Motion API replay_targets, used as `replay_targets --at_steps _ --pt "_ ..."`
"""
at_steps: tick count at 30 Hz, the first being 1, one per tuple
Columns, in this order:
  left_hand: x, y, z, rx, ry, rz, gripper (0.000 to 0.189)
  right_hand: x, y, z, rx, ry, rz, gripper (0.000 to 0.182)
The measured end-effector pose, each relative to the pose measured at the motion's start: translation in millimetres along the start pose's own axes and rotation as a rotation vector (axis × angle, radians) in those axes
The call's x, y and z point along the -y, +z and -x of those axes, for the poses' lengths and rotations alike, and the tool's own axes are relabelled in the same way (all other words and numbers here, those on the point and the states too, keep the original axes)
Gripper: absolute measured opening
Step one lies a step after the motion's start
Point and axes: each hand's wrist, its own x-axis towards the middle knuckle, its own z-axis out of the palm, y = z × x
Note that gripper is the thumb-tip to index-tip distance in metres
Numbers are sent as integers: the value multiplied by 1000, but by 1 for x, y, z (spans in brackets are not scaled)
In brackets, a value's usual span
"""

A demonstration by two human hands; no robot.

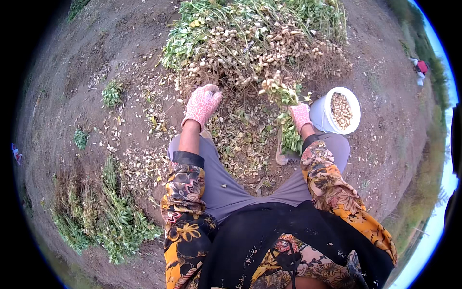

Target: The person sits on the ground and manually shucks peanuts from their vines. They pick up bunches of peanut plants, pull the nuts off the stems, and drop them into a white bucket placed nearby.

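Observation:
My right hand [300, 115], in a pink patterned glove, is closed around the leafy stems of a peanut plant [288, 135]. Its pods and roots point away from me, towards the large heap of pulled peanut plants [252, 47]. My left hand [204, 103], in a matching glove, is curled at the near left edge of that heap; whether something is between its fingers cannot be made out. Just right of my right hand a white plastic bucket [321, 112] leans towards the right, with picked peanuts [341, 111] inside.
A smaller pile of plants [104, 213] lies on the soil at the lower left. Fallen leaves [242, 137] cover the ground between my legs. Two small green plants [112, 94] stand to the left. Another person [421, 68] is far off at the right.

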Motion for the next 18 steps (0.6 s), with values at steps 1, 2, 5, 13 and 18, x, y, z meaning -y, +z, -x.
replay_targets --at_steps 1,2,5,13,18 --pt "11 6 3 0 -3 -26 28 27 -14 17 -8 64 -90 27" --pt "4 6 5 45 16 -49 31 49 -30 36 -24 143 -180 32" --pt "-21 19 13 326 17 18 43 90 -32 78 -44 285 -510 47" --pt "6 77 36 552 -470 1012 49 197 -72 151 204 293 -849 39" --pt "-38 82 53 398 -556 1382 46 192 -69 168 243 44 -793 35"
